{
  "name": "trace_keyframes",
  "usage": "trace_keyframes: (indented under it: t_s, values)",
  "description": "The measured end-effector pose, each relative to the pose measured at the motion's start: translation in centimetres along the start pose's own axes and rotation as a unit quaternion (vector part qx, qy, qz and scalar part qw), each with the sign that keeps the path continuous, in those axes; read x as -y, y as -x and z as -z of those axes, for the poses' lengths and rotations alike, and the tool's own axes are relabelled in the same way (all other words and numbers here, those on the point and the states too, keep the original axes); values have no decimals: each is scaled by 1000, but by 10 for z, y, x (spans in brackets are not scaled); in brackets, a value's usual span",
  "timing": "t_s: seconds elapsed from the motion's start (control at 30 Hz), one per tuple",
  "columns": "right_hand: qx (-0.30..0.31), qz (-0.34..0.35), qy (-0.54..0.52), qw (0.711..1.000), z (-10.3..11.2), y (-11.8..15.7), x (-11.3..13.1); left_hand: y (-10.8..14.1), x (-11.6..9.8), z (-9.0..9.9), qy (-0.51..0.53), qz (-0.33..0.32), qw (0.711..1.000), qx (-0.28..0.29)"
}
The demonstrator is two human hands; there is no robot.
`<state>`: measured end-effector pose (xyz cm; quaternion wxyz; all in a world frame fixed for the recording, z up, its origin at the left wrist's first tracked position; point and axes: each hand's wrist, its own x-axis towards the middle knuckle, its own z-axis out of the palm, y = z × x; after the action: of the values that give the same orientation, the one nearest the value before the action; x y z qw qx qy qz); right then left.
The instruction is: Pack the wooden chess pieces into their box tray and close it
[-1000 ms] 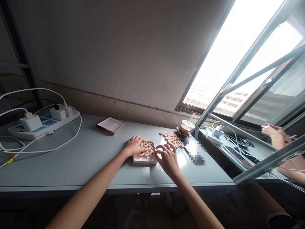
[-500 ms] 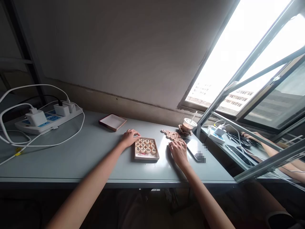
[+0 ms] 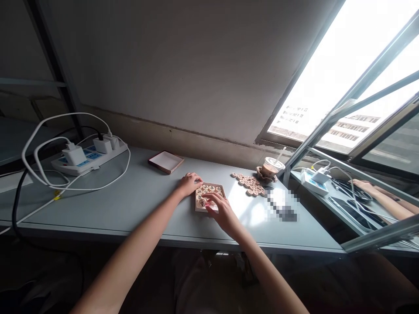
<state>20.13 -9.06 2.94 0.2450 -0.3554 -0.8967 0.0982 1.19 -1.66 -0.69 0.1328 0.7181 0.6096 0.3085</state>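
A shallow open box (image 3: 210, 211) stands on the desk, holding several round wooden Chinese chess pieces marked with black characters. My left hand (image 3: 189, 185) rests at its far left corner, the fingers curled over the rim. Above the box's near half, my right hand (image 3: 220, 209) has thumb and forefinger at a chess piece (image 3: 202, 203) near the near left corner. The hand hides the pieces on the box's near right side. To the right, more loose chess pieces (image 3: 248, 183) with reddish marks lie in a cluster on the desk.
An upturned box lid (image 3: 166, 161) lies farther back. A lidded drink cup (image 3: 273, 168) with a straw sits in a holder beside a blurred phone (image 3: 282, 205). At left is a power strip (image 3: 88, 159) with looping white cables. Past a metal frame, another person's hand (image 3: 365, 186) is near cables.
My right hand has moved left from the loose pieces to over the box, where a piece is now at its fingertips. My left hand stays at the corner. The view has shifted slightly.
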Motion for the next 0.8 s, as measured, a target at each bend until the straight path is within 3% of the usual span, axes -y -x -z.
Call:
trace_keyframes:
  t_s: [0.13,0.27,0.43,0.63,0.8]
  values:
    - [-10,-19,57,998,5,6,-7,-1,-1,-1,-5,-4,1000,-2]
    - [13,22,144,989,5,11,-6,-2,1,-3,3,-9,1000,-2]
    - [27,52,152,987,-3,11,1,-1,1,-2,10,-4,1000,2]
    - [-13,9,182,983,-4,18,-2,-2,1,-2,7,5,1000,7]
    - [-13,23,157,987,-5,24,-3,-2,2,-2,6,-4,1000,12]
